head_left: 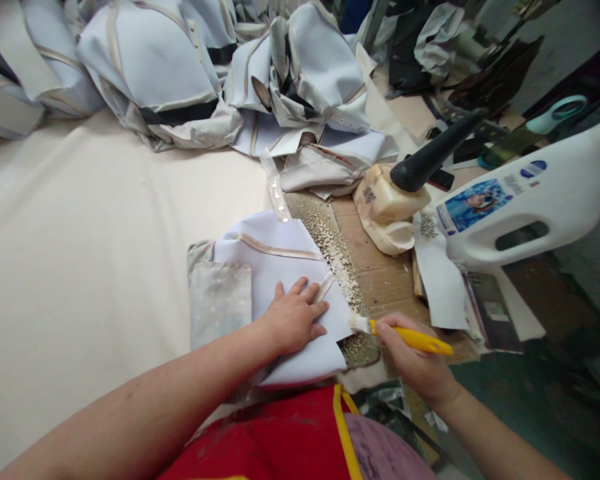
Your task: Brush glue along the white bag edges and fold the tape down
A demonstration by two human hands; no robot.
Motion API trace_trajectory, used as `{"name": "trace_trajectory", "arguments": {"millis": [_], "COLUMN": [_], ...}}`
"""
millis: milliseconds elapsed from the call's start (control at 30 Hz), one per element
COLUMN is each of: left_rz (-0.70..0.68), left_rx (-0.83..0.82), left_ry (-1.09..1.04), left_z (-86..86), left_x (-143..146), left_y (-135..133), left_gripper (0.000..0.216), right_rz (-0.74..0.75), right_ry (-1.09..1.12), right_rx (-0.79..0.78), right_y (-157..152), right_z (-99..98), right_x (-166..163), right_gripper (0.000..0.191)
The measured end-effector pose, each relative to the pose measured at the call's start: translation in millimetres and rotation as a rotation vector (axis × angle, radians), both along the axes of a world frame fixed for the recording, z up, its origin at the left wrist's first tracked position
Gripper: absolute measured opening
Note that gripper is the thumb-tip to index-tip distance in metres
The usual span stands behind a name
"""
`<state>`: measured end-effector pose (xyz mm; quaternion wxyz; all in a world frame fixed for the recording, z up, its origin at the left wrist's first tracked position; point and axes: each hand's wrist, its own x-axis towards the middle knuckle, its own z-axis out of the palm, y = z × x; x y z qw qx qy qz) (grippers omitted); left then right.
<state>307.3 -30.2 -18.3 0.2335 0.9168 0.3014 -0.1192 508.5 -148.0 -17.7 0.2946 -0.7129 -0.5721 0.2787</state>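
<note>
My left hand (295, 317) lies flat, fingers apart, pressing down a pale lilac fabric piece (280, 257) with a tan trim strip. My right hand (415, 357) is closed on a yellow-handled brush (413, 338). Its white bristles touch the right edge of the fabric, just beside a glue-crusted cardboard board (380, 273). A folded grey-white flap (219, 300) sits at the fabric's left end.
A glue pot with a black handle (395, 200) stands on the cardboard. A big white plastic jug (535, 200) lies at the right. A heap of similar fabric pieces (195, 73) fills the back. A cream table cover (80, 233) spreads left.
</note>
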Motion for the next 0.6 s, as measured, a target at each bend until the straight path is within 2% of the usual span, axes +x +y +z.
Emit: {"name": "trace_trajectory", "arguments": {"millis": [100, 200, 267, 300, 367, 467, 533, 600], "left_rz": [0.025, -0.003, -0.037, -0.035, 0.011, 0.048, 0.037, 0.036], "left_rx": [-0.018, -0.003, 0.015, 0.032, 0.082, 0.111, 0.099, 0.125], "left_ry": [0.028, -0.009, 0.002, 0.038, 0.142, 0.268, 0.301, 0.284], "left_z": [14.4, 29.0, 30.9, 29.2, 23.2, 22.1, 36.3, 65.4], "left_x": [-5.7, -29.0, -49.8, -59.2, -72.1, -75.4, -73.0, -73.9], "left_y": [-8.0, -30.7, -50.7, -60.1, -74.7, -82.0, -78.8, -72.9], "left_gripper": [0.053, 0.078, 0.092, 0.090, 0.071, 0.047, 0.037, 0.032], "right_rz": [0.052, 0.011, -0.043, -0.076, -0.135, -0.157, -0.136, -0.140], "right_ry": [0.017, 0.002, -0.002, -0.006, -0.027, -0.074, -0.099, -0.104], "right_rx": [-0.035, -0.004, 0.077, 0.120, 0.215, 0.356, 0.442, 0.483], "right_y": [-2.7, -8.9, -10.1, -9.3, -5.3, 3.0, 6.9, 8.3], "right_z": [0.2, 7.3, 12.4, 13.6, 12.4, 5.3, 2.3, 2.6], "right_x": [2.1, 5.8, 6.8, 6.5, 4.5, 1.4, 2.4, 6.7], "right_gripper": [0.029, 0.031, 0.031, 0.030, 0.027, 0.025, 0.028, 0.029]}}
